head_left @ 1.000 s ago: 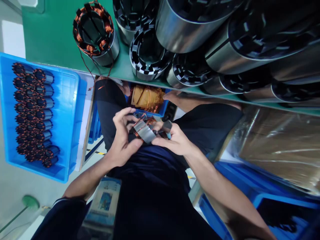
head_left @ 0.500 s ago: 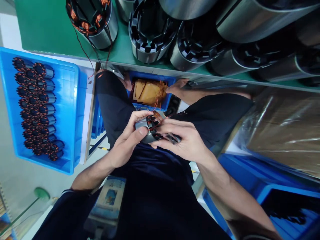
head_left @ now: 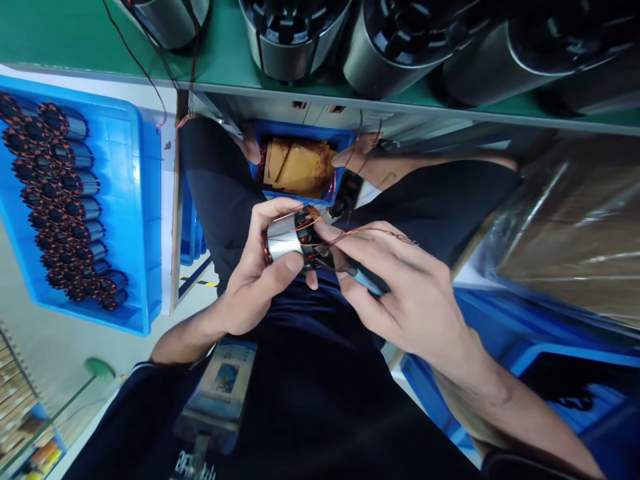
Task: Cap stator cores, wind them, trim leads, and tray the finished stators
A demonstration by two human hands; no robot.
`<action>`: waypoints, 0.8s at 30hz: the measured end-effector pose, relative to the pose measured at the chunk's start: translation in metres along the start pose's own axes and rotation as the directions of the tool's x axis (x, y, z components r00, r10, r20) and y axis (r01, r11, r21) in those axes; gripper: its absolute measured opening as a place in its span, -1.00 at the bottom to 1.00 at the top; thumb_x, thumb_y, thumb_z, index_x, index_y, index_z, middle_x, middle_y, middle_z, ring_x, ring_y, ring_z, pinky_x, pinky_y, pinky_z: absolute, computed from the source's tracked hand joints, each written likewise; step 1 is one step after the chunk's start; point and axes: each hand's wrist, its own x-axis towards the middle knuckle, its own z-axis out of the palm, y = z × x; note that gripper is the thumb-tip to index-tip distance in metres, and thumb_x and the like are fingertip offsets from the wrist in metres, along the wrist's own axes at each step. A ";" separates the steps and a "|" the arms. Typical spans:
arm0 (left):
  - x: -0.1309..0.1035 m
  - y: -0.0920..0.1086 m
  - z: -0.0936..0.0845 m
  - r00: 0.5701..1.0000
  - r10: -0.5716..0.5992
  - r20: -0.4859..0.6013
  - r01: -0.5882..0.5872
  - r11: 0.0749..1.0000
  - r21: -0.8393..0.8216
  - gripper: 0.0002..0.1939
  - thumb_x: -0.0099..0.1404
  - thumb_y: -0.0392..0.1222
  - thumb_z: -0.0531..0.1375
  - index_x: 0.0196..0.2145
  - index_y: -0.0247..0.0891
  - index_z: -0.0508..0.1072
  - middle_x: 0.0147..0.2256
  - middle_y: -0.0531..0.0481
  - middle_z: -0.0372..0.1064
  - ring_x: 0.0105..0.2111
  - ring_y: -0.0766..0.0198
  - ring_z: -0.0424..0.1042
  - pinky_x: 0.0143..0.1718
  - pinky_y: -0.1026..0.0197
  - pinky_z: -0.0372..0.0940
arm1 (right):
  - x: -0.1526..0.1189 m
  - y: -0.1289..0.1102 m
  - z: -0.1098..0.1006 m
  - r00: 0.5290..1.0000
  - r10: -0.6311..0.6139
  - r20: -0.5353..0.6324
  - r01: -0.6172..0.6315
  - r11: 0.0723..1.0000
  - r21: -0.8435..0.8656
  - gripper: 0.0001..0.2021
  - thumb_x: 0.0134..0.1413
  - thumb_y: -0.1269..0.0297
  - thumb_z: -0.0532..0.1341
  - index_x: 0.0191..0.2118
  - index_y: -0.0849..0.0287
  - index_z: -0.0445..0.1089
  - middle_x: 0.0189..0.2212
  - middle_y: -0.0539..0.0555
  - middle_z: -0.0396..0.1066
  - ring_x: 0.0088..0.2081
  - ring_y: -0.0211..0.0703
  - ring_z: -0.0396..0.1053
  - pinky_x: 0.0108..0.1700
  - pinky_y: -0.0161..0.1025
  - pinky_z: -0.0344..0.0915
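Over my lap, my left hand point(head_left: 263, 267) is closed round a motor stator point(head_left: 283, 237), a short silver cylinder with black slotted ends. Its wound end faces right, and loose copper wires point(head_left: 360, 231) run from it across the fingers of my right hand point(head_left: 400, 283). My right hand is closed on a small hand tool point(head_left: 369, 281) with a blue-grey handle. The tool's dark metal tip reaches the lower part of the stator's wound end; its exact kind is partly hidden by the fingers.
A blue tray point(head_left: 127, 220) on the left holds rows of wound stators point(head_left: 83, 183). Larger metal stators point(head_left: 385, 60) stand along the green bench edge point(head_left: 225, 79). Between my feet sits a blue bin point(head_left: 345, 137) with yellowish sheets. Blue crates point(head_left: 530, 360) and a plastic-wrapped box point(head_left: 575, 233) are at right.
The view has shifted, so the bench sits higher in it. My right hand has drawn back a little to the right; the tool's handle and more loose wire now show.
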 end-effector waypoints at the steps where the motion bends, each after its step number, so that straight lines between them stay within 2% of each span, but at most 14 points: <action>1: -0.001 -0.001 0.000 1.000 0.003 0.004 -0.003 1.000 0.006 -0.54 0.73 0.05 0.41 0.43 0.06 0.41 0.23 -0.11 0.53 -0.24 0.18 0.66 -0.15 0.00 0.76 | 0.000 -0.001 0.000 1.000 -0.002 -0.002 0.002 1.000 -0.014 -0.34 0.54 0.53 0.31 0.62 0.00 0.53 0.00 0.13 0.65 -0.02 0.05 0.63 0.17 -0.03 0.68; 5: -0.004 -0.005 0.001 1.000 0.004 0.011 -0.004 1.000 0.015 -0.52 0.73 0.03 0.41 0.45 0.08 0.41 0.26 -0.11 0.51 -0.22 0.18 0.66 -0.12 -0.02 0.75 | -0.003 -0.003 -0.001 0.999 0.000 -0.037 -0.004 0.994 -0.106 -0.41 0.56 0.51 0.37 0.55 -0.06 0.60 -0.23 -0.01 0.60 -0.25 -0.09 0.57 -0.04 -0.16 0.66; 7: -0.005 -0.007 0.001 1.000 0.022 0.005 -0.022 1.000 0.007 -0.48 0.73 0.01 0.41 0.49 0.12 0.39 0.29 -0.10 0.50 -0.21 0.17 0.67 -0.11 -0.03 0.74 | -0.004 -0.002 0.000 0.997 -0.008 -0.078 0.001 0.996 -0.094 -0.41 0.56 0.51 0.43 0.52 -0.14 0.63 -0.26 -0.06 0.67 -0.32 -0.14 0.60 -0.14 -0.22 0.66; 8: -0.006 -0.008 0.002 0.999 0.031 -0.010 -0.031 0.999 0.007 -0.45 0.72 0.01 0.42 0.51 0.14 0.37 0.31 -0.11 0.49 -0.20 0.16 0.68 -0.11 -0.03 0.74 | -0.005 -0.001 0.001 0.997 -0.003 -0.082 -0.003 0.998 -0.061 -0.41 0.56 0.50 0.45 0.52 -0.18 0.64 -0.20 -0.05 0.74 -0.29 -0.14 0.67 -0.13 -0.23 0.69; 10: -0.006 -0.009 0.003 0.998 0.027 -0.056 -0.026 0.999 0.027 -0.38 0.71 0.05 0.43 0.55 0.16 0.32 0.33 -0.13 0.50 -0.18 0.13 0.70 -0.10 -0.03 0.74 | -0.005 0.002 0.003 0.997 0.044 -0.062 -0.042 0.999 0.027 -0.40 0.58 0.46 0.46 0.54 -0.22 0.64 0.01 0.00 0.84 -0.11 -0.04 0.80 0.03 -0.18 0.78; 12: -0.006 -0.011 0.004 0.995 0.014 -0.098 -0.007 0.998 0.067 -0.38 0.71 0.10 0.43 0.53 0.14 0.30 0.33 -0.15 0.49 -0.16 0.14 0.69 -0.09 0.00 0.74 | -0.005 0.004 0.004 0.994 0.112 -0.018 -0.110 0.991 0.077 -0.38 0.59 0.44 0.43 0.58 -0.22 0.62 0.15 0.05 0.83 0.03 0.05 0.83 0.19 -0.07 0.80; 16: -0.005 -0.013 0.004 0.991 0.083 -0.104 -0.072 0.992 0.108 -0.56 0.75 0.07 0.40 0.39 0.08 0.35 0.34 -0.12 0.42 -0.13 0.22 0.63 -0.07 0.09 0.72 | -0.003 0.005 0.002 0.990 0.139 0.034 -0.139 0.990 0.008 -0.24 0.55 0.50 0.32 0.71 -0.21 0.48 -0.04 0.09 0.69 -0.09 0.00 0.69 0.16 0.00 0.78; 19: -0.006 -0.015 0.004 0.988 0.125 -0.094 -0.114 0.987 0.113 -0.64 0.78 0.02 0.36 0.37 0.09 0.39 0.37 -0.11 0.38 -0.08 0.22 0.60 -0.06 0.12 0.67 | -0.003 0.003 0.000 0.995 0.094 0.019 -0.093 0.994 -0.064 -0.15 0.52 0.50 0.33 0.76 -0.28 0.39 -0.01 0.12 0.57 -0.02 0.08 0.62 0.22 0.11 0.72; 21: -0.008 -0.015 0.004 0.985 0.141 -0.099 -0.125 0.981 0.150 -0.64 0.78 0.02 0.36 0.39 0.10 0.40 0.38 -0.10 0.37 0.00 0.18 0.60 0.08 0.05 0.66 | -0.003 0.002 -0.001 0.997 0.079 0.004 -0.078 0.993 -0.088 -0.11 0.50 0.50 0.33 0.78 -0.32 0.35 0.05 0.15 0.55 0.08 0.15 0.61 0.26 0.18 0.68; 24: -0.009 -0.015 0.004 0.981 0.175 -0.089 -0.147 0.955 0.257 -0.61 0.77 0.03 0.38 0.40 0.07 0.39 0.40 -0.11 0.35 0.24 0.04 0.56 0.41 -0.11 0.55 | -0.003 0.001 -0.001 0.998 0.068 -0.009 -0.069 0.994 -0.090 -0.10 0.49 0.48 0.33 0.79 -0.31 0.33 0.12 0.19 0.55 0.17 0.23 0.61 0.30 0.25 0.64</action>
